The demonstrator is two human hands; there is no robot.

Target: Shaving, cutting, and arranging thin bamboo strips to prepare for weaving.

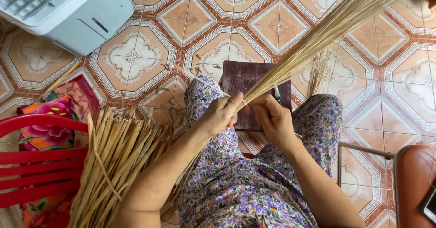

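Observation:
My left hand (221, 114) grips a bundle of thin pale straw sticks (327, 30) that fans out to the upper right and runs down past my left knee. My right hand (272, 116) pinches the same bundle just right of the left hand, fingers curled on it. Both hands hover over a dark wooden board (247, 78) lying on the floor between my knees. A small blade (277, 93) lies on the board beside my right hand. My lap is covered in purple floral cloth (245, 182).
A thick sheaf of flat tan leaf strips (113, 164) leans at lower left beside a red plastic chair (36, 164) with flowered fabric. A white fan unit (63, 10) stands upper left. A metal frame (363, 150) and brown seat (415, 182) are at right. Patterned floor tiles (131, 55) lie all around.

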